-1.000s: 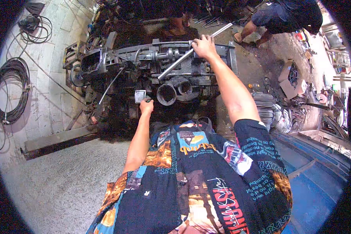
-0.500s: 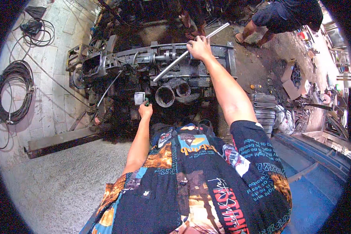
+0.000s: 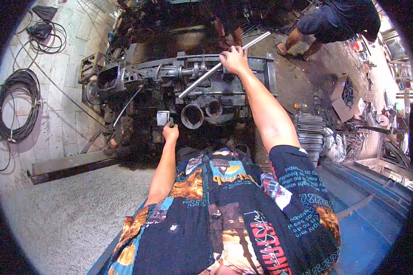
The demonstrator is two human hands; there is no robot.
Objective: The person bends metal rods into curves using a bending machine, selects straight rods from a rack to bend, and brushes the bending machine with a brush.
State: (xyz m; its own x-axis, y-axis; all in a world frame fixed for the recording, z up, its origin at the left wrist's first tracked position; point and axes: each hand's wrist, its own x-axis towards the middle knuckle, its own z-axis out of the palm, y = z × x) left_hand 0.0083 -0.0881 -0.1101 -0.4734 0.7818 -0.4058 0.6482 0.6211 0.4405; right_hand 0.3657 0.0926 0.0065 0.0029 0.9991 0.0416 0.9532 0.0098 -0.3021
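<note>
My left hand (image 3: 170, 132) is closed on a small tool with a pale grey square head (image 3: 163, 118) and a dark green part at the fingers; its exact kind I cannot make out. It is held up left of a round metal pipe opening (image 3: 192, 116) on a greasy machine frame (image 3: 259, 73). Farther off, my right hand (image 3: 234, 60) grips a long, straight silver metal bar (image 3: 199, 85). This bar slants across the top of the frame, from near the pipe opening up to the far right.
Coiled black cable (image 3: 18, 106) lies on the pale floor at left. A person in dark shorts (image 3: 307, 23) stands at the far right. On the right are an open cardboard box (image 3: 344, 97), ribbed grey metal (image 3: 309, 133) and a blue metal structure (image 3: 371, 220).
The square-headed tool in my left hand has tilted and shifted slightly left. My right hand keeps its grip on the bar. The whole view has shifted a little.
</note>
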